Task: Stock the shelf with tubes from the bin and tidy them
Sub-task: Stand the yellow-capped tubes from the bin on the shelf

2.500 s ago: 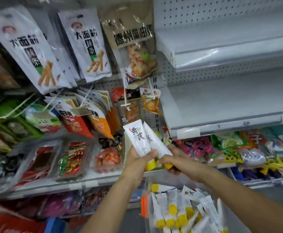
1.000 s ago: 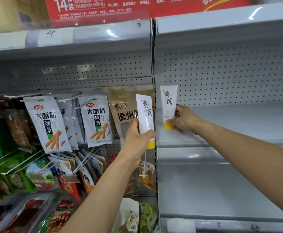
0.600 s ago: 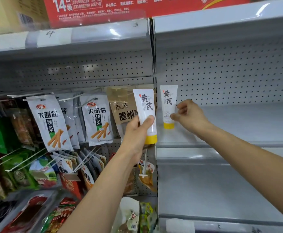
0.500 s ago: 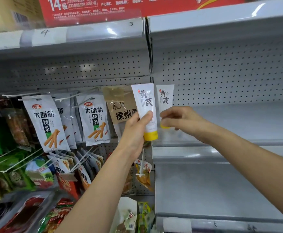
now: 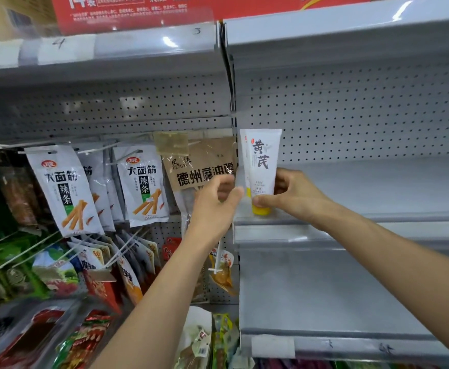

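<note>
Two white tubes with yellow caps stand cap-down at the far left end of the grey middle shelf. The front tube shows black characters. The second tube stands right behind it, with only its left edge showing. My right hand pinches the front tube low down, thumb just above the yellow cap and fingers behind the tube. My left hand hovers just left of the tubes with its fingers apart and nothing in it. The bin is out of view.
A perforated back panel rises behind the shelf, and another grey shelf lies below. To the left, snack bags and a brown packet hang on pegs. A red sign sits on top.
The tube from my left hand now stands on the shelf in front of the first one. My right hand has taken hold of it, and my left hand has let go.
</note>
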`<action>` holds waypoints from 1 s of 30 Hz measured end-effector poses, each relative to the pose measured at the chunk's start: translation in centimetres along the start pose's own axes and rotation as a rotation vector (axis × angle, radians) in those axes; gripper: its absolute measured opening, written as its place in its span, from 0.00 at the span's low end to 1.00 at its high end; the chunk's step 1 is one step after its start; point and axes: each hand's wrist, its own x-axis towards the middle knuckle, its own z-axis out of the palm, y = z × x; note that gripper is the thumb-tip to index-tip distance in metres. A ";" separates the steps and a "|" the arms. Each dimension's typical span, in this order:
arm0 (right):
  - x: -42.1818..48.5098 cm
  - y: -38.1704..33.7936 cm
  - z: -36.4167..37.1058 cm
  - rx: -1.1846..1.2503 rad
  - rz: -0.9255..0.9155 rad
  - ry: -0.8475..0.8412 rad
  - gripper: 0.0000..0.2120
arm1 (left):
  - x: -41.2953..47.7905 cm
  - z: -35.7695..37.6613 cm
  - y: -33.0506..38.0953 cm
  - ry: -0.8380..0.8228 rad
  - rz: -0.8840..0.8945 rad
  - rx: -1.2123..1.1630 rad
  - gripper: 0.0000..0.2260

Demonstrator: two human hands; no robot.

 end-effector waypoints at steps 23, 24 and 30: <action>-0.8 0.1 -0.6 -0.456 -0.002 0.116 0.28 | -4.5 -0.5 -3.6 0.085 -0.098 0.274 0.13; -1.4 0.1 -0.9 -0.475 -0.028 0.142 0.26 | -4.9 -0.3 -3.6 0.091 -0.097 0.283 0.13; -6.7 1.6 -0.9 -0.483 -0.340 0.303 0.10 | -8.8 0.7 -3.8 0.115 -0.068 0.352 0.11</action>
